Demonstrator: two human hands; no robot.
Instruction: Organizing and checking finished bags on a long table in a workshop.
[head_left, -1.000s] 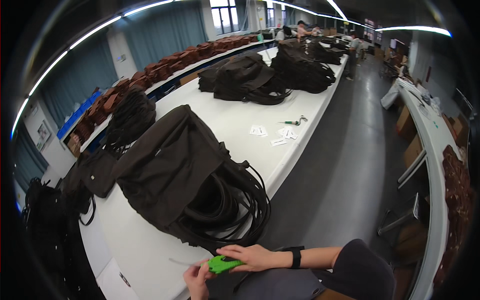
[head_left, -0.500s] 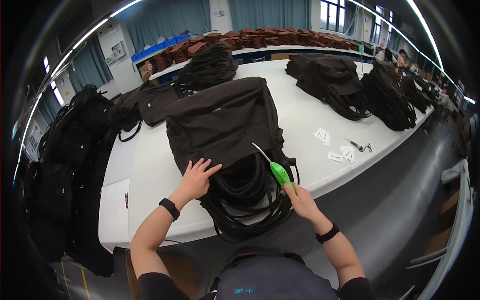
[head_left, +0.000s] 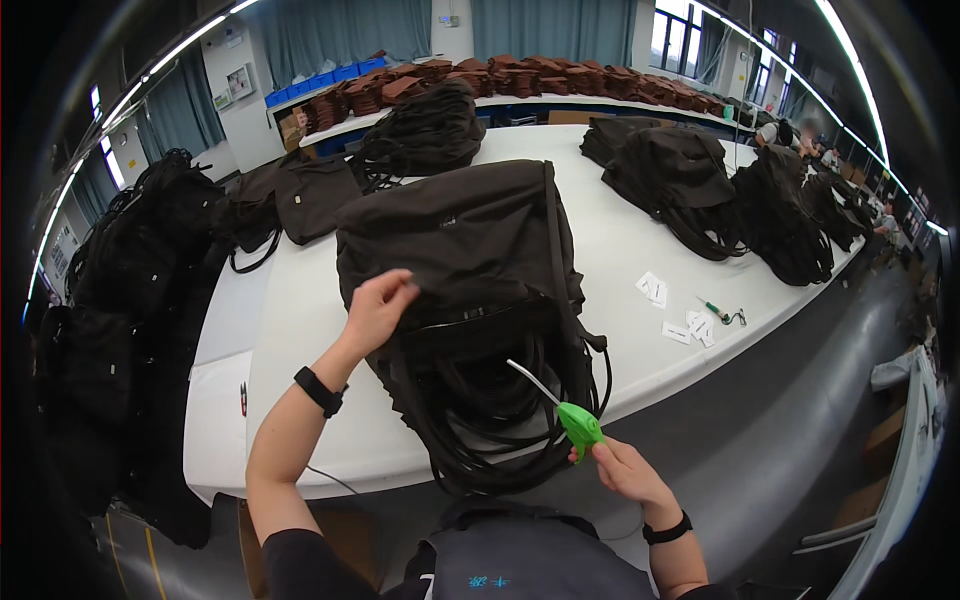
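You've got even, fairly bright light from ceiling strip lights [head_left: 850,60] and daylight through the windows [head_left: 680,35] at the far wall; the white tabletop [head_left: 300,330] reads clean with only soft shadows, no hard glare. Dark bags lose detail, especially the black pile [head_left: 130,300] at your left, which is nearly crushed. Heavy fisheye bends the edges, corners vignette to black, centre is sharp, and the far right background is soft.
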